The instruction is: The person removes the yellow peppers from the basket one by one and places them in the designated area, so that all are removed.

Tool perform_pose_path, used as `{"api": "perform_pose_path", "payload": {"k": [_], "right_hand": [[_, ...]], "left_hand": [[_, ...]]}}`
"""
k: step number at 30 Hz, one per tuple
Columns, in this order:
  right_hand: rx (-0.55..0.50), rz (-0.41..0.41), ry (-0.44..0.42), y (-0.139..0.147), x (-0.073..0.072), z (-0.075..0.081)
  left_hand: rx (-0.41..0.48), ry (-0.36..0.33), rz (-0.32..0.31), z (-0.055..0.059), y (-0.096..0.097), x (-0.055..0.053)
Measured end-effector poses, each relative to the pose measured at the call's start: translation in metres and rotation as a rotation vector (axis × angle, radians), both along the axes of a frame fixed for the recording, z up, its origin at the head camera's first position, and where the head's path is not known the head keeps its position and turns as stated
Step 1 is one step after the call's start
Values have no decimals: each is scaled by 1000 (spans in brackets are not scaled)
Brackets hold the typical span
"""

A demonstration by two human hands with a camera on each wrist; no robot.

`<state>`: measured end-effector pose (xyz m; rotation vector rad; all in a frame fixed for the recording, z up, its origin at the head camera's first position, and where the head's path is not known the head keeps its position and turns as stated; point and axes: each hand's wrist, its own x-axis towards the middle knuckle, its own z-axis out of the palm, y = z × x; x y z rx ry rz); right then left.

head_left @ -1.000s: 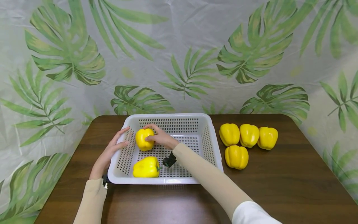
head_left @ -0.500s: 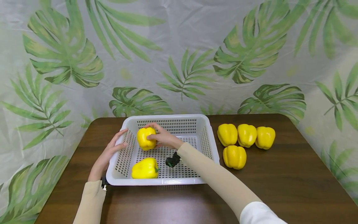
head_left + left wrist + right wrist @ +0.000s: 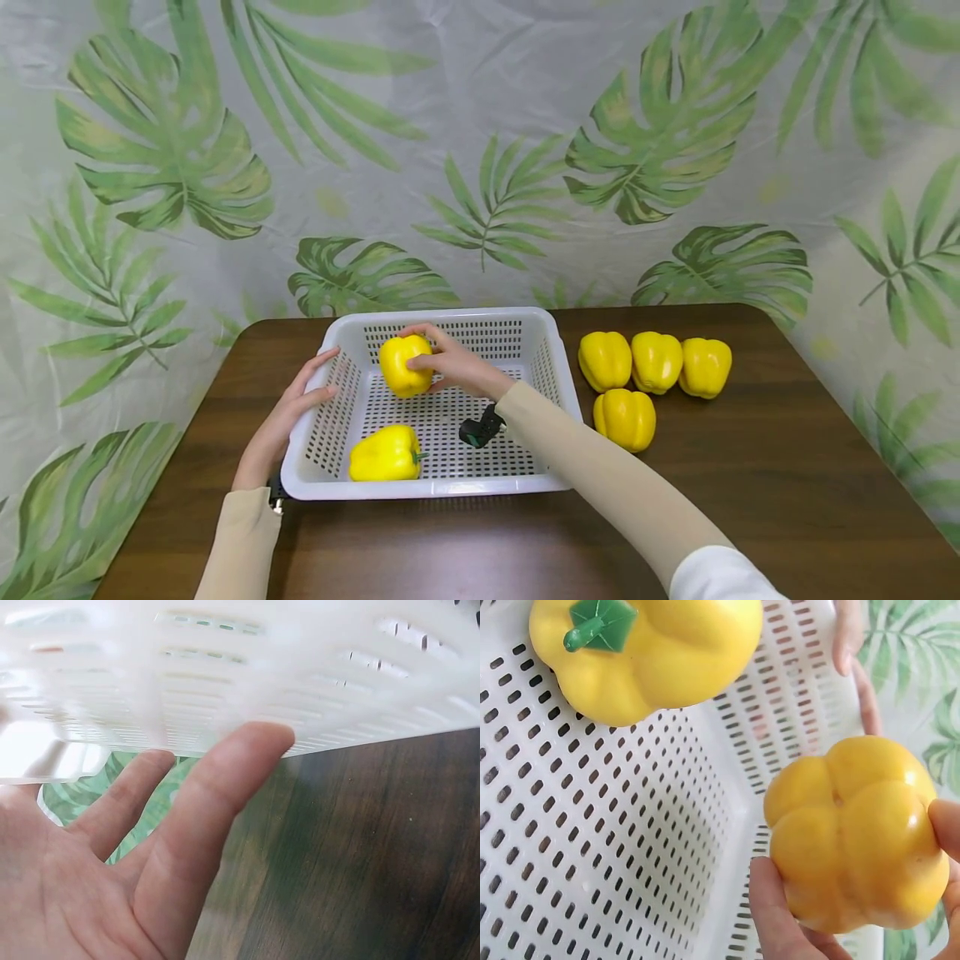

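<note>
My right hand point(image 3: 457, 364) holds a yellow bell pepper point(image 3: 406, 366) over the back left part of a white slotted basket point(image 3: 420, 487). In the right wrist view the thumb and fingers grip this pepper point(image 3: 855, 840) from opposite sides, its lobed end toward the camera. A second yellow bell pepper point(image 3: 385, 454), with a green stem, lies on its side at the basket's front left. Against the basket's left side rests my left hand point(image 3: 281, 421). The left wrist view has its extended fingers touching the outer wall point(image 3: 202, 697) from outside.
Several more yellow bell peppers stand in a group on the brown wooden table point(image 3: 750, 483), right of the basket; one pepper point(image 3: 625, 420) is in front of the others. A leaf-patterned cloth point(image 3: 495, 167) hangs behind the table.
My right hand has shifted right and slightly up, drawing the gripped pepper away from the basket's left wall. The left hand keeps its place at the side. The head view has drifted slightly.
</note>
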<state>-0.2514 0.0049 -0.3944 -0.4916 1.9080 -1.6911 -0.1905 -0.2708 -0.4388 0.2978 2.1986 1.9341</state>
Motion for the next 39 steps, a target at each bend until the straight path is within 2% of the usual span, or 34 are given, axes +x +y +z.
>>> {"api": "perform_pose_path", "payload": {"k": [8,26,39], "right_hand": [[11,-17,-3,14,5,8],[16,-50,22,50,16,26],[32,-34,40,85,24,35]], "left_hand": [[-13,1,11,-1,0,-1],[9,15,-7,0,-1,-2],[7,9,-8,0,-1,-1]]}}
